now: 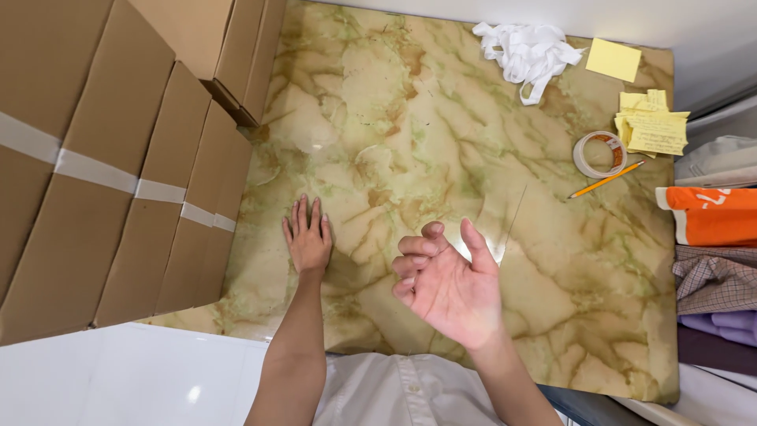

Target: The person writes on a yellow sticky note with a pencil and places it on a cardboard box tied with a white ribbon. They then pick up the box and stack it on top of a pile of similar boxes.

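Both hands empty over a marble-patterned table

The marbled tabletop [410,126] is flanked by taped cardboard boxes [102,181] and folded clothes [714,260]; nothing is in hand yet. The left hand [307,237] lies flat, fingers spread; the right hand [449,284] hovers palm-up, fingers curled on nothing. White strips [527,49], yellow sticky notes [654,126], 1 tape roll [599,154] and 1 pencil [607,180] lie well apart from both hands.

head view, steeply down, close over marbled tabletop [441,142]
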